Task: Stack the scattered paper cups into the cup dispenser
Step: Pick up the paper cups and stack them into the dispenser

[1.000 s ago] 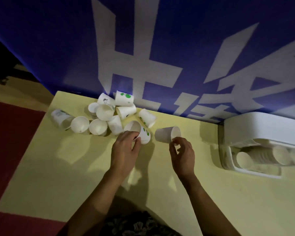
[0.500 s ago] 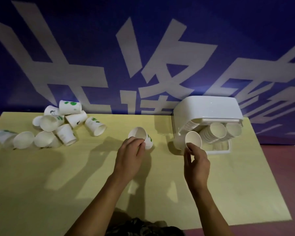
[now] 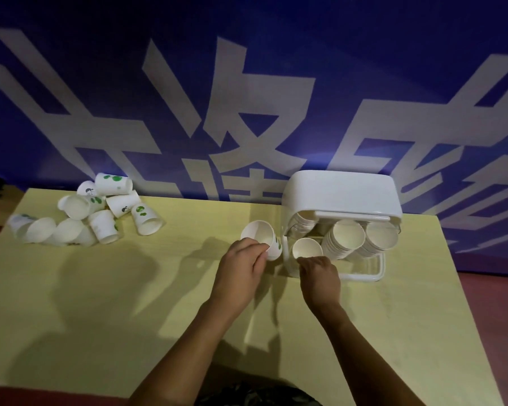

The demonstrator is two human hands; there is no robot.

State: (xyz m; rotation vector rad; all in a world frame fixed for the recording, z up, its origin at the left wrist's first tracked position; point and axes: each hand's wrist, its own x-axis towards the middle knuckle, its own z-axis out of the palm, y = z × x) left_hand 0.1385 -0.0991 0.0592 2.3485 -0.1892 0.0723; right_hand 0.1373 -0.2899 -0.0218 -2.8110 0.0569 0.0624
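A heap of loose paper cups (image 3: 94, 212) lay at the far left of the yellow tabletop (image 3: 129, 303), most tipped on their sides with mouths pointing different ways, several touching or overlapping. The heap was well apart from the dispenser, so each cup had to be carried across the table.

Right of centre, the left hand (image 3: 241, 271) pinched a green-printed paper cup (image 3: 261, 238) by its lower wall, fingers curled round it. The cup was tilted with its mouth toward the camera and sat just beside the dispenser's left edge, probably held in reserve as the next one to load.

The right hand (image 3: 320, 276) gripped a plain white cup (image 3: 307, 249) at its near rim, fingertips closed on it. This cup sat at the left front opening of the white cup dispenser (image 3: 340, 194), mouth facing outward like the others, which suggests it was being seated as the start of a left-hand column.

Inside the dispenser, two nested stacks (image 3: 361, 238) lay side by side under the rounded lid, mouths toward the person. A low tray frame projected at the front.

The tabletop was flat and matte and carried hard shadows of both arms. Behind it hung a blue banner with large white characters (image 3: 247, 112). Reddish floor (image 3: 496, 303) showed past the right edge.
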